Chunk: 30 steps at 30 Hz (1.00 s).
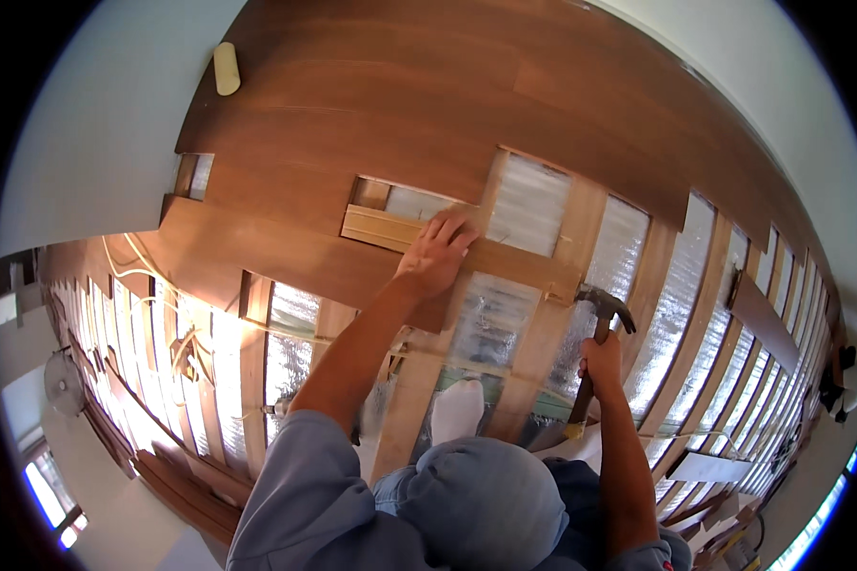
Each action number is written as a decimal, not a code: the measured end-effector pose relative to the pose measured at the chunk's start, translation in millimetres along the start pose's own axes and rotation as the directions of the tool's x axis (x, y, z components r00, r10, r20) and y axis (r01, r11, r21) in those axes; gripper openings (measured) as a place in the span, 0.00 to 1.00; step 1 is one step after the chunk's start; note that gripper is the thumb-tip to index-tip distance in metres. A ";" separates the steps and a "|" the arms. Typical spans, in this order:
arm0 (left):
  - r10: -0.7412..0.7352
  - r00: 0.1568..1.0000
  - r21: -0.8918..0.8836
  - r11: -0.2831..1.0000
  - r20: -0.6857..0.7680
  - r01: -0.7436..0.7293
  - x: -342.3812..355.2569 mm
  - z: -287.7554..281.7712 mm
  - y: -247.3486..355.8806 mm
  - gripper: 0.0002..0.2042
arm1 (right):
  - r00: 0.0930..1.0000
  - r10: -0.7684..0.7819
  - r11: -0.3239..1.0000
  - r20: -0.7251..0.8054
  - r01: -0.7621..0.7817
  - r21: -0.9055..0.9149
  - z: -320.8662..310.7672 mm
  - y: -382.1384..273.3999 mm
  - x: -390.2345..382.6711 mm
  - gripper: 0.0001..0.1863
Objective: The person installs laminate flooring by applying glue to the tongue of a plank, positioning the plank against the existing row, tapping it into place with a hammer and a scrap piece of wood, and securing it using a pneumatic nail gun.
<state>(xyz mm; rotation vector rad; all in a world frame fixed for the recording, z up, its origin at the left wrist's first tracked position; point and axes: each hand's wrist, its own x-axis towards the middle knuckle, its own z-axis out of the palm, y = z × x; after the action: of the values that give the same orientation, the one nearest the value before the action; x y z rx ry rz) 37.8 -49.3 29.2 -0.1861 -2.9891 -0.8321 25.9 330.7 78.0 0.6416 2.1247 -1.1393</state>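
My left hand (435,255) presses down on a light wooden strip (383,226), its fingers bent over the far edge. The strip lies along the edge of the brown floorboards (352,133) and runs right across the joists. In my right hand (601,362) is a claw hammer (605,306), gripped by its handle with the head up and the claw turned right. The hammer's face is close to the strip's right end; whether they touch, I cannot tell. Silvery foil sheeting (528,205) shows between the wooden joists (581,224).
A pale cylinder (226,69) lies on the boards at the far left. Yellowish cord (148,262) trails over the joists. Stacked brown planks (186,495) lie at the lower left, beside a fan (64,383). A loose brown board (764,321) rests on joists at right.
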 end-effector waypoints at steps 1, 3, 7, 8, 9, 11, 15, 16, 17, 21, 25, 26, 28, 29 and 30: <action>-0.006 1.000 0.003 1.000 -0.002 0.006 2.7 -0.4 0.1 0.20 | 1.000 -0.010 1.000 -0.008 0.010 0.022 0.1 -0.7 2.6 0.07; 0.033 0.998 0.024 0.999 -0.051 -0.032 8.9 0.4 -3.2 0.20 | 0.999 -0.049 0.999 -0.015 0.050 0.013 0.5 1.7 14.7 0.06; 0.046 0.997 0.014 0.999 -0.065 -0.045 14.7 3.1 -9.7 0.22 | 0.993 -0.113 0.990 -0.032 0.115 0.084 1.6 3.4 26.5 0.06; 0.035 0.995 -0.025 0.999 -0.092 -0.038 14.5 4.2 -8.7 0.23 | 0.996 -0.092 0.993 -0.015 0.093 0.072 -0.9 10.3 25.2 0.06; 0.027 0.992 -0.060 0.998 -0.120 -0.034 17.7 4.3 -8.8 0.24 | 0.997 -0.076 0.995 0.002 0.075 0.062 -3.8 14.8 24.8 0.06; 0.025 0.991 0.012 1.000 -0.131 -0.024 22.7 -3.2 -18.6 0.25 | 0.999 -0.048 0.996 -0.002 0.048 0.081 1.6 20.9 9.2 0.06; -0.054 0.977 0.208 0.973 -0.208 0.098 36.1 -14.1 -58.6 0.29 | 0.998 0.051 0.989 0.020 -0.054 0.135 10.3 25.3 -12.3 0.07; -0.058 0.977 0.210 0.972 -0.206 0.102 37.9 -13.2 -62.5 0.29 | 0.999 0.048 0.988 0.016 -0.050 0.145 11.5 21.1 -13.7 0.07; -0.034 0.983 0.231 0.970 -0.179 0.076 39.2 -12.2 -65.7 0.29 | 0.999 0.049 0.988 0.023 -0.052 0.144 11.1 14.8 -13.5 0.07; -0.081 0.992 0.278 0.955 -0.094 0.104 48.3 -13.1 -66.0 0.30 | 0.998 -0.016 0.998 0.053 0.012 0.068 3.2 6.0 5.7 0.06; -0.071 0.994 0.327 0.940 -0.088 0.096 56.9 -13.9 -65.2 0.31 | 1.000 0.005 0.991 -0.028 -0.001 0.135 6.2 1.5 14.6 0.06; -0.074 0.995 0.345 0.934 -0.063 0.091 56.2 -14.0 -64.9 0.32 | 0.999 0.021 0.988 -0.026 -0.017 0.150 6.8 2.3 14.5 0.06; -0.062 0.997 0.349 0.934 -0.042 0.073 54.4 -15.0 -65.1 0.33 | 0.999 0.037 0.984 -0.028 -0.032 0.174 10.9 5.9 10.9 0.06; -0.067 0.997 0.351 0.933 -0.048 0.079 55.2 -15.4 -65.3 0.33 | 0.999 0.032 0.985 -0.024 -0.027 0.171 12.8 6.1 8.3 0.06; -0.044 0.998 0.337 0.940 -0.049 0.058 54.4 -15.7 -63.6 0.33 | 0.999 0.038 0.982 -0.026 -0.033 0.186 13.7 6.2 3.5 0.06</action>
<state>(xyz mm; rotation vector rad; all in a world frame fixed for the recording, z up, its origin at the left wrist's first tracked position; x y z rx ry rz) -24.1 -105.7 13.5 -0.0793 -3.0467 -0.3068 31.8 322.6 66.4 0.7823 2.0382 -1.3264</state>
